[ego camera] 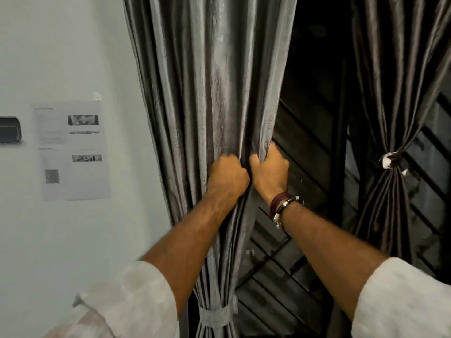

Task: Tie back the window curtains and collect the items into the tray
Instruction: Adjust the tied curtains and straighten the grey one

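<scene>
A pale wall (73, 57) carries a printed paper sheet (73, 152) taped flat at its left side, with small photos and text too blurred to read. A dark rectangular fixture (9, 130) sits just left of the sheet.

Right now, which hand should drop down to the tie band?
Probably the left hand: the tie band sits almost straight below it on the left curtain, while the right hand grips the curtain's inner edge.

Dim indoor light, soft blur throughout, wide-angle bending at edges, window black.
</scene>
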